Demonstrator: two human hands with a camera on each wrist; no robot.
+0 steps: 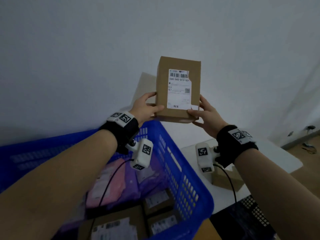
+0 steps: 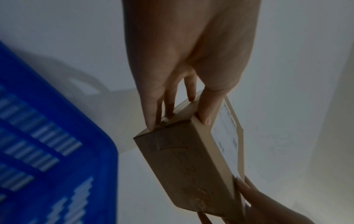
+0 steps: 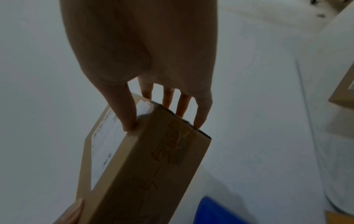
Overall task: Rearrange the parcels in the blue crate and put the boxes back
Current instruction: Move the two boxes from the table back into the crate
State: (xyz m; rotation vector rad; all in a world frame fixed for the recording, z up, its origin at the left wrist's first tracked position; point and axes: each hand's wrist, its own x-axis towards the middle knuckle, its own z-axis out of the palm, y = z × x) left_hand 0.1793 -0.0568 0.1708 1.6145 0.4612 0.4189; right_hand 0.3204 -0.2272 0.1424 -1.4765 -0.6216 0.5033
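A brown cardboard box (image 1: 178, 87) with a white shipping label is held up in front of the wall, above the far corner of the blue crate (image 1: 181, 172). My left hand (image 1: 147, 108) grips its lower left corner, thumb on the labelled face. My right hand (image 1: 204, 115) grips the lower right corner the same way. In the left wrist view the box (image 2: 187, 163) shows red handwriting on its taped side, with the fingers (image 2: 153, 118) behind it. The right wrist view shows the box (image 3: 141, 163) pinched between thumb and fingers (image 3: 201, 116). The crate holds pink and purple parcels (image 1: 110, 186) and several labelled boxes (image 1: 155, 200).
A white table (image 1: 270, 156) stands to the right of the crate with a small cardboard box (image 1: 225, 179) on it. Another pale box (image 1: 145, 90) stands behind the held one. A black perforated bin (image 1: 249, 219) sits at the lower right. Cables lie on the floor (image 1: 308, 148).
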